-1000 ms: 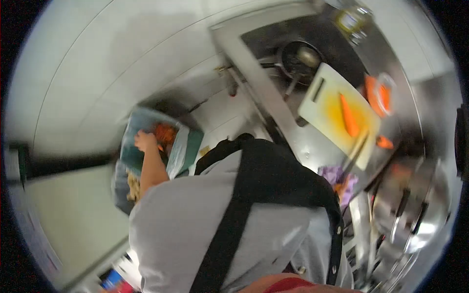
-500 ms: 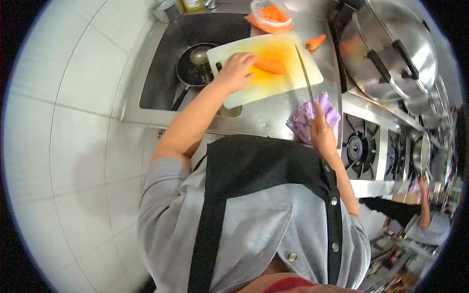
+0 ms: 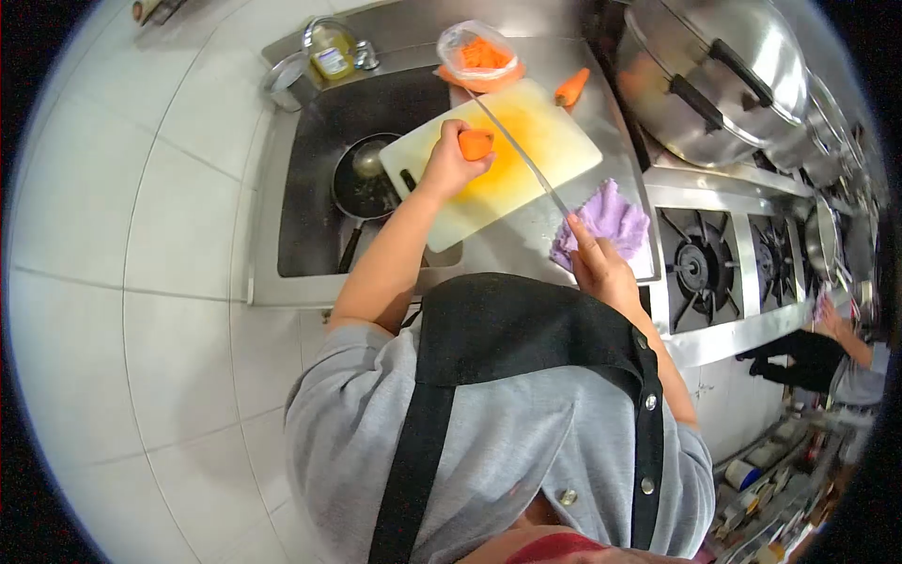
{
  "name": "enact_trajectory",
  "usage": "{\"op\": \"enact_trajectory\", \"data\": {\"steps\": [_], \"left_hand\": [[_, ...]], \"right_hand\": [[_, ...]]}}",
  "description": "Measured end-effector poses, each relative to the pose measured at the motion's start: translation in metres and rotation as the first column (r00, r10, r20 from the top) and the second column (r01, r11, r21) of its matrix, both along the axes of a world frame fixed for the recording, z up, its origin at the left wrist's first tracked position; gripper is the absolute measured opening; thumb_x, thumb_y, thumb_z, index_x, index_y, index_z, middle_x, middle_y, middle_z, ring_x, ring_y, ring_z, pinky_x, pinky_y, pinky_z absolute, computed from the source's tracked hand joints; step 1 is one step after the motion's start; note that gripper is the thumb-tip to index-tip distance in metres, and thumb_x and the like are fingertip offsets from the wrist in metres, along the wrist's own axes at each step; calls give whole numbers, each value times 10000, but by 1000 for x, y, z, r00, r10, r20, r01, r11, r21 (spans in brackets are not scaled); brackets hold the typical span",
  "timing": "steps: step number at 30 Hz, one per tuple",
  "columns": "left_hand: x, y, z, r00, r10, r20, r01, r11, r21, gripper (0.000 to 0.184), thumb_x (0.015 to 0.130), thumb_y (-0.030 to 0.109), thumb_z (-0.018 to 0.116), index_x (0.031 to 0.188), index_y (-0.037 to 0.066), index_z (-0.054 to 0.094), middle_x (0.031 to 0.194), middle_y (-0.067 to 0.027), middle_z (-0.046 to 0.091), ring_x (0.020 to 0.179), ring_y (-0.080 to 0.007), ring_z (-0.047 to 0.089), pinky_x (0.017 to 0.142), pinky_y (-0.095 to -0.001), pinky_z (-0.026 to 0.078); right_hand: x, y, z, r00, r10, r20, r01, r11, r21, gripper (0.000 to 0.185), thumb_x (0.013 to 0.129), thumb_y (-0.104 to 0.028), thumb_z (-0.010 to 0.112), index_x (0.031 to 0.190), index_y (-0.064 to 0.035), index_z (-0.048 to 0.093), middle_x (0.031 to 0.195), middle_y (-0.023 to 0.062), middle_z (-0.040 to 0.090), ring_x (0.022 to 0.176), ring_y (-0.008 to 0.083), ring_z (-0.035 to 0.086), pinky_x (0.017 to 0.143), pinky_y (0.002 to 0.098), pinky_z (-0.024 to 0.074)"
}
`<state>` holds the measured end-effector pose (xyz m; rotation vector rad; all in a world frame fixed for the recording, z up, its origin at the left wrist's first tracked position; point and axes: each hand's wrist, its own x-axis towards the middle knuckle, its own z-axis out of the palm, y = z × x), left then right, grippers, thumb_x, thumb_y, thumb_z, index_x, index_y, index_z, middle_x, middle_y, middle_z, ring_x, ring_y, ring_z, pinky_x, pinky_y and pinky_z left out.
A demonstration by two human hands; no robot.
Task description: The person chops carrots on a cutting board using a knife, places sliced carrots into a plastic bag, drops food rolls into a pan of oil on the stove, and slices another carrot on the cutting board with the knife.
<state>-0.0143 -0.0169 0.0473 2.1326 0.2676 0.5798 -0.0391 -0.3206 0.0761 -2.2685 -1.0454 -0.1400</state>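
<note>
Over the board (image 3: pixel 569 148), knife (image 3: pixel 520 150) points forward-left.

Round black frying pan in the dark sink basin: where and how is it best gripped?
Probably grip the pan by its long dark handle, coming from the person's side, since the handle juts out that way.

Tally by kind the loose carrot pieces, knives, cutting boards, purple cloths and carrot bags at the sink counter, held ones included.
Loose carrot pieces: 2, one in the left hand, one on the counter
Knife: 1, in the right hand
Cutting board: 1
Purple cloth: 1
Carrot bag: 1
Total: 6
</note>
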Motion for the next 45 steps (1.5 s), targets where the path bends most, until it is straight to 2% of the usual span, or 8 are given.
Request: {"op": "enact_trajectory", "data": {"steps": [14, 16, 20, 25, 27, 31, 37, 45], "left_hand": [[-116, 44, 27, 868, 494, -47, -495, 868, -34, 629, 647, 169, 791, 1106, 6, 393, 1011, -198, 591, 953, -321, 605, 840, -368, 470], [-125, 46, 26, 850, 527, -17, -527, 850, 13, 572, 672, 149, 766, 1065, 30, 368, 959, -240, 590, 911, -395, 598, 780, -415, 478], [-142, 49, 29, 805, 588, -74, -591, 807, -17, 589, 660, 170, 783, 1084, 24, 400, 1003, -200, 588, 943, -317, 605, 822, -369, 473], [-164, 29, 33, 861, 499, 96, -499, 866, -25, 556, 662, 171, 785, 1050, 59, 403, 934, -138, 571, 872, -257, 599, 785, -341, 469], [-172, 25, 42, 856, 487, 170, -478, 873, -96, 539, 663, 156, 785, 1033, 73, 402, 907, -98, 549, 817, -210, 575, 760, -320, 465], [-190, 35, 44, 787, 577, 217, -585, 810, -35, 534, 667, 123, 764, 1033, 34, 386, 879, -137, 560, 800, -270, 604, 725, -343, 483], [-208, 52, 35, 631, 763, 139, -776, 619, 120, 527, 662, 110, 749, 1034, 31, 386, 866, -203, 594, 801, -382, 611, 711, -404, 494], [-210, 57, 34, 622, 767, 159, -783, 607, 137, 532, 659, 114, 751, 1034, 27, 384, 855, -211, 603, 813, -402, 610, 707, -428, 497]], "right_hand": [[-8, 54, 11, 928, 353, 114, -326, 923, -206, 593, 835, -111, 596, 1372, -279, 408, 730, 116, 504, 598, 283, 570, 517, 400, 478], [-7, 59, 10, 917, 383, 113, -356, 912, -206, 585, 839, -116, 592, 1371, -278, 408, 730, 118, 504, 592, 283, 569, 516, 400, 480], [-7, 75, 12, 902, 430, 28, -415, 885, -208, 602, 855, -121, 573, 1396, -276, 358, 752, 146, 518, 609, 326, 581, 544, 430, 487], [8, 108, -7, 869, 487, -94, -492, 823, -284, 610, 874, -143, 552, 1417, -263, 302, 769, 180, 539, 655, 374, 588, 594, 466, 490], [9, 122, -15, 817, 548, -179, -567, 820, -79, 591, 852, -79, 597, 1387, -210, 384, 786, 164, 554, 690, 354, 572, 653, 429, 457], [-2, 127, 1, 803, 565, -187, -580, 814, -28, 606, 842, -71, 608, 1387, -215, 386, 799, 163, 558, 707, 342, 572, 666, 415, 455], [-5, 111, 15, 771, 632, 79, -627, 774, -87, 622, 836, -128, 608, 1390, -279, 369, 740, 126, 532, 611, 321, 581, 537, 410, 491], [-11, 100, 19, 761, 629, 156, -603, 776, -187, 614, 831, -131, 603, 1381, -294, 384, 704, 115, 500, 555, 296, 573, 485, 405, 492]]}}
